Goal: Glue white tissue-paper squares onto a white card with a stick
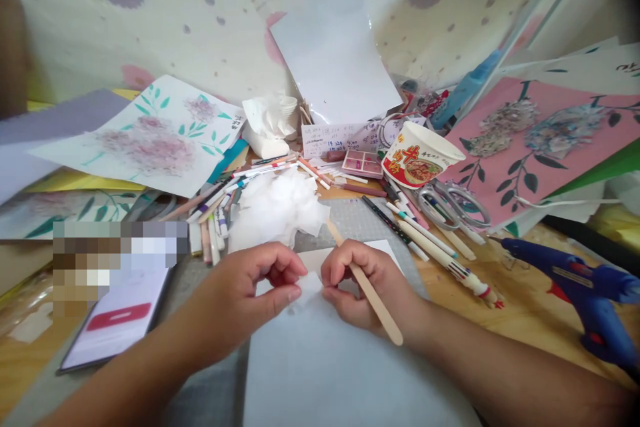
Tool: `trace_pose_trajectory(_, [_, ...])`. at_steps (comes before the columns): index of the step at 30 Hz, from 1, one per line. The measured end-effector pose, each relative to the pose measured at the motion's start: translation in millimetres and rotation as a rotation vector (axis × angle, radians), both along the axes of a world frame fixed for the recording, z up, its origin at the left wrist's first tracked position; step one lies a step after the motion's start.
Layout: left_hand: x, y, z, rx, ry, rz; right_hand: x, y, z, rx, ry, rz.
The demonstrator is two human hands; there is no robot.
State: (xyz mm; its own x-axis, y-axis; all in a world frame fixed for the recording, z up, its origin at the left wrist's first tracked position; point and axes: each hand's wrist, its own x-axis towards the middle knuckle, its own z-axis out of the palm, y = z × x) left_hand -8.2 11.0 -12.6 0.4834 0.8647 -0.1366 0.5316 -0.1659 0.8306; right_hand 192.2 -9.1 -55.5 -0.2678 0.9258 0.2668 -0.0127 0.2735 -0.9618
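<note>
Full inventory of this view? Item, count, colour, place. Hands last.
Thin scrap: 1, white, lower centre
Craft stick: 1, tan, centre right
Paper sheet: 1, pale, bottom centre
Cutting mat: 1, grey, under paper sheet
Tissue pile: 1, white, centre
Markers: many, mixed, around pile
Noodle cup: 1, white-red, rear right
Scissors: 1, silver, before cup
Glue gun: 1, blue, far right
Smartphone: 1, dark-edged, left
Flower pictures: several, white and pink, both sides
Palette: 1, pink, beside cup
Handwritten slip: 1+, white, behind palette
Back sheet: 1, white, rear centre
Floral cover: 1, cream, backdrop
Table: 1, brown, beneath
Other clutter: uncounted, mixed, rear and sides
Left hand: 1, bare, by scrap
Right hand: 1, bare, holding craft stick
</note>
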Motion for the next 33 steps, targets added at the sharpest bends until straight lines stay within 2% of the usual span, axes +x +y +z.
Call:
trace_pose_trajectory(4, [1.8,-1.5,3.5,0.042,0.084,-0.035,5.4,-3.4,3.0,-0.054,-0.003,0.083])
trace_pose_trajectory(7, [4.2,-5.0,0.5,0.038,0.158,-0.072,11.9,-3.9,6.0,-0.105,0.024,0.157])
trace_pose_trajectory(12, [8.1,-9.0,-10.1,0.106,0.358,-0.155,19.9,-1.0,4.3,-0.097,0.132,0.138])
trace_pose_trajectory(15, [9.0,-7.7,-15.6,0.179,0.417,-0.203,23.3,-2.5,5.9,-0.008,0.077,0.077])
trace_pose_trajectory(17, [8.6,-6.5,-18.0,0.222,0.438,-0.210,25.4,-5.2,9.0,0.011,0.062,0.099])
trace_pose_trajectory(21, [6.2,-5.0,-20.0,0.254,0.451,-0.224,25.0,-9.7,12.3,-0.096,-0.023,0.243])
trace_pose_trajectory(24, [3.8,-3.8,-21.5,0.272,0.449,-0.265,20.0,-10.2,8.3,-0.159,-0.113,0.272])
trace_pose_trajectory(33, [-0.8,-2.3,-23.1,0.286,0.466,-0.296,10.8,-10.4,-1.4,0.159,-0.284,0.225])
